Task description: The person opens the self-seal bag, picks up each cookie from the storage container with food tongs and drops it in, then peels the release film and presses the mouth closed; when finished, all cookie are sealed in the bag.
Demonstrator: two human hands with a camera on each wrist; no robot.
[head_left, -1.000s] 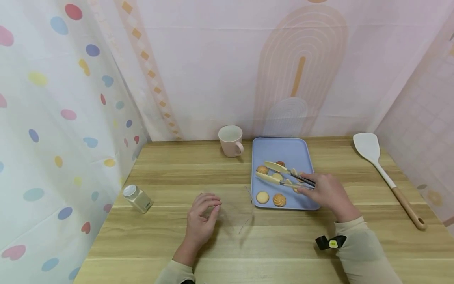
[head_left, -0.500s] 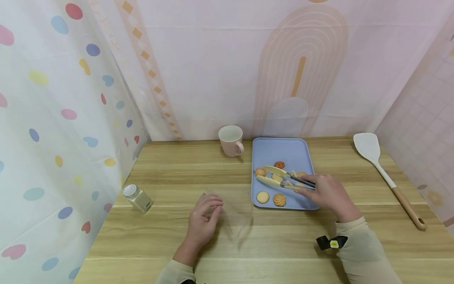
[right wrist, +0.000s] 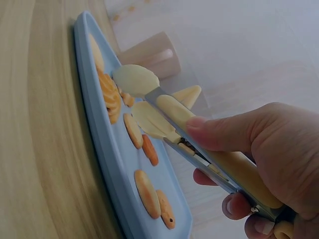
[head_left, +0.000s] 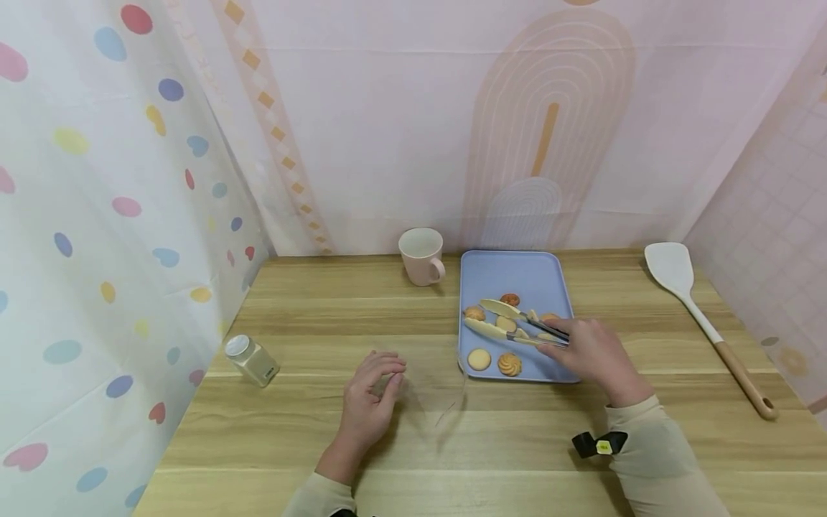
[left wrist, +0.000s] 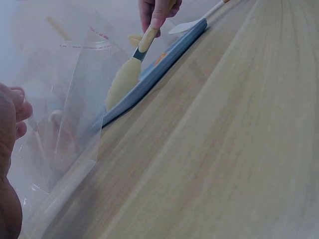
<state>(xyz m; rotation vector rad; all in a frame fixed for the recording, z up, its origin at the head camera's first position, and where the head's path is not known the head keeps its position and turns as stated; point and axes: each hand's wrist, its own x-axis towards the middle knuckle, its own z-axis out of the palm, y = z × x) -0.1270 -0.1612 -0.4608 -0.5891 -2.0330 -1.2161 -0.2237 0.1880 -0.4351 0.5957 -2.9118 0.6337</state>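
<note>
My right hand (head_left: 597, 355) grips a pair of kitchen tongs (head_left: 489, 329) with cream-coloured tips. Those tips are spread apart low over several cookies (head_left: 479, 359) on a light blue tray (head_left: 517, 269). In the right wrist view the thumb lies along the upper arm of the tongs (right wrist: 174, 112), and the fingers curl beneath. I cannot tell whether a cookie touches the tips. Left of the tray, my left hand (head_left: 371, 398) pinches a clear plastic bag (left wrist: 82, 99), barely visible in the head view. The bag's printed upper edge faces the tray.
A pink mug (head_left: 421, 257) stands behind, left of the tray. At the left, a small square jar (head_left: 253, 361) with a white lid lies tilted on the wooden table (head_left: 323, 309). A white spatula (head_left: 698, 316) with a wooden handle lies at the right.
The tongs shift slightly left with the right hand. A cookie near their tips has slid a little left and toward the front. The bag's edge sways while the left hand hardly moves.
</note>
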